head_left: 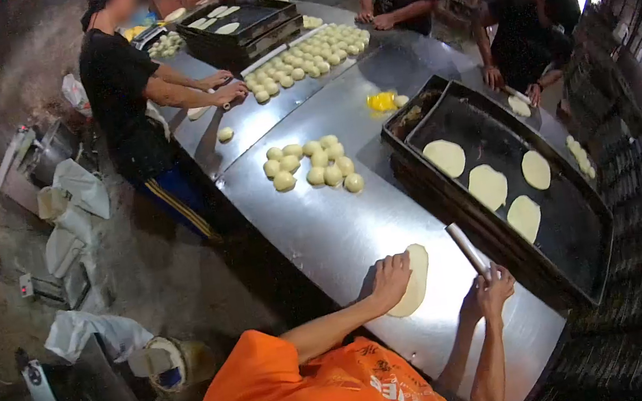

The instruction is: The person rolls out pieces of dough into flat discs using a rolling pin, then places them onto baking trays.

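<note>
A flattened oval of dough (415,284) lies on the metal table in front of me. My left hand (391,282) is at its left edge, the fingers bent over the rim and gripping it. To the right, my right hand (496,289) is closed around the lower end of a rolling pin (467,249). The pin points away from me, apart from the dough, beside a black baking tray (504,221). Several flat dough rounds (488,187) are spread in that tray. Farther up the table sits a group of dough balls (314,162).
The metal table (302,240) runs away from me. Many dough balls (309,58) and stacked trays (245,39) are at its far end. Yellow fat (383,101) lies near the tray. Co-workers stand on both sides, including a person in black (127,96). A bucket (170,363) is at lower left.
</note>
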### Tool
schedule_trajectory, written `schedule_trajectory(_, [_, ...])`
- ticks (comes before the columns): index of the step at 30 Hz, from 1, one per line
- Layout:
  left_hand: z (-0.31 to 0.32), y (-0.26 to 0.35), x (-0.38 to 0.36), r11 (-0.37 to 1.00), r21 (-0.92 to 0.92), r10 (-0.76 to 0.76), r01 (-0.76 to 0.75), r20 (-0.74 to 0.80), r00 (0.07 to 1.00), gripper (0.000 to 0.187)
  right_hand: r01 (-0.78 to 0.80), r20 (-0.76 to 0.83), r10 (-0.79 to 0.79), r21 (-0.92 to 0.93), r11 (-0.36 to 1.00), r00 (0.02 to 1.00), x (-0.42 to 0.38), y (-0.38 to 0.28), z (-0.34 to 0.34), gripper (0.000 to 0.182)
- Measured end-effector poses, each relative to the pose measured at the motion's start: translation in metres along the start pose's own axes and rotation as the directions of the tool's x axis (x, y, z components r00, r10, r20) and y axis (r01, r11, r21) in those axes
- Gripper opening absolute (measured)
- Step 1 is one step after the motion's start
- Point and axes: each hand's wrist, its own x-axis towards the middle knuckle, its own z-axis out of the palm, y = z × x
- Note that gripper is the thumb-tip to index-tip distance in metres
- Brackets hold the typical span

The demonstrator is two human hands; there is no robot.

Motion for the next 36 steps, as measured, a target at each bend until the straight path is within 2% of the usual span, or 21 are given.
schedule_trajectory(1, [-0.007, 0.000, 0.012, 1.000, -0.005, 0.005, -0.005, -0.019, 1.000, 0.043, -0.016, 0.024, 0.013, 0.111, 0.994, 1.000, 0.011, -0.019, -0.010, 0.049])
schedule_trajectory(2, [-0.014, -0.002, 0.024, 0.969, -0.173, -0.143, 0.179, 0.200, 0.969, 0.039, -0.157, 0.199, 0.068, 0.477, 0.865, 0.978, 0.020, -0.021, 0.013, 0.052])
schedule_trajectory(3, [-0.016, -0.006, 0.033, 0.879, -0.288, -0.234, 0.380, 0.434, 0.870, 0.036, -0.330, 0.379, 0.044, 0.736, 0.591, 0.924, 0.031, -0.037, 0.019, 0.055])
schedule_trajectory(5, [-0.010, -0.017, 0.035, 0.874, -0.390, -0.130, 0.289, 0.386, 0.913, 0.034, 0.229, 0.189, -0.358, 0.488, 0.842, 0.914, 0.024, -0.084, -0.003, 0.056])
schedule_trajectory(8, [-0.036, -0.028, 0.042, 0.838, -0.521, 0.165, 0.162, 0.524, 0.836, 0.039, 0.215, 0.244, -0.432, 0.600, 0.770, 0.868, 0.025, -0.102, -0.006, 0.040])
schedule_trajectory(10, [-0.032, -0.040, 0.034, 0.630, -0.702, 0.225, 0.332, 0.574, 0.787, 0.035, 0.243, 0.253, -0.504, 0.647, 0.723, 0.826, 0.028, -0.092, -0.006, 0.025])
schedule_trajectory(11, [-0.035, -0.040, 0.034, 0.494, -0.725, 0.224, 0.479, 0.639, 0.735, 0.033, 0.128, 0.228, -0.555, 0.839, 0.529, 0.800, 0.035, -0.083, -0.002, 0.020])
schedule_trajectory(12, [-0.041, -0.036, 0.036, 0.511, -0.715, 0.237, 0.478, 0.651, 0.721, 0.033, -0.192, 0.409, -0.444, 0.869, 0.455, 0.797, 0.029, -0.076, 0.000, 0.019])
schedule_trajectory(13, [-0.045, -0.029, 0.036, 0.221, -0.725, 0.229, 0.653, 0.689, 0.688, 0.033, -0.498, 0.589, -0.348, 0.806, 0.320, 0.730, 0.018, -0.071, -0.004, 0.019])
schedule_trajectory(14, [-0.045, -0.023, 0.037, -0.079, -0.635, 0.239, 0.768, 0.736, 0.633, 0.034, -0.615, 0.650, -0.298, 0.759, 0.215, 0.699, 0.013, -0.064, -0.007, 0.022])
schedule_trajectory(15, [-0.039, -0.018, 0.043, -0.028, -0.596, 0.278, 0.803, 0.767, 0.579, 0.034, -0.718, 0.706, -0.223, 0.695, 0.035, 0.672, 0.004, -0.058, -0.008, 0.023])
schedule_trajectory(17, [-0.021, -0.003, 0.072, 0.010, -0.681, 0.321, 0.732, 0.696, 0.642, 0.034, -0.760, 0.739, -0.183, 0.615, -0.209, 0.648, 0.007, -0.045, -0.050, 0.027])
schedule_trajectory(19, [-0.079, 0.065, 0.123, 0.235, -0.667, 0.317, 0.708, 0.741, 0.592, 0.033, -0.654, 0.662, -0.093, 0.689, -0.312, 0.743, 0.024, -0.018, -0.083, 0.029])
schedule_trajectory(21, [-0.076, 0.115, 0.174, 0.348, -0.762, 0.482, 0.546, 0.645, 0.593, 0.035, -0.476, 0.488, -0.045, 0.822, -0.313, 0.872, 0.047, 0.023, -0.122, 0.032])
schedule_trajectory(23, [-0.072, 0.167, 0.228, 0.483, -0.743, 0.586, 0.463, 0.667, 0.460, 0.038, -0.371, 0.412, 0.066, 0.870, -0.325, 0.909, 0.076, 0.071, -0.145, 0.034])
schedule_trajectory(25, [-0.066, 0.233, 0.256, 0.452, -0.854, 0.697, 0.258, 0.519, 0.496, 0.049, -0.386, 0.449, 0.141, 0.861, -0.331, 0.882, 0.100, 0.113, -0.175, 0.038])
schedule_trajectory(27, [-0.049, 0.278, 0.278, 0.552, -0.816, 0.677, 0.170, 0.558, 0.480, 0.055, -0.447, 0.495, 0.165, 0.856, -0.259, 0.853, 0.122, 0.148, -0.185, 0.044])
schedule_trajectory(29, [-0.021, 0.307, 0.281, 0.557, -0.782, 0.589, 0.281, 0.610, 0.530, 0.063, -0.505, 0.563, 0.173, 0.813, -0.289, 0.808, 0.137, 0.188, -0.165, 0.050])
schedule_trajectory(31, [0.014, 0.320, 0.289, 0.567, -0.678, 0.543, 0.468, 0.735, 0.407, 0.063, -0.552, 0.609, 0.174, 0.783, -0.286, 0.774, 0.149, 0.215, -0.143, 0.051])
schedule_trajectory(35, [0.077, 0.317, 0.280, 0.425, -0.705, 0.413, 0.567, 0.709, 0.572, 0.064, -0.598, 0.637, 0.224, 0.770, -0.222, 0.738, 0.166, 0.233, -0.082, 0.052])
schedule_trajectory(36, [0.083, 0.314, 0.269, 0.505, -0.818, 0.335, 0.276, 0.481, 0.810, 0.065, -0.547, 0.513, 0.335, 0.837, 0.009, 0.790, 0.170, 0.236, -0.063, 0.051])
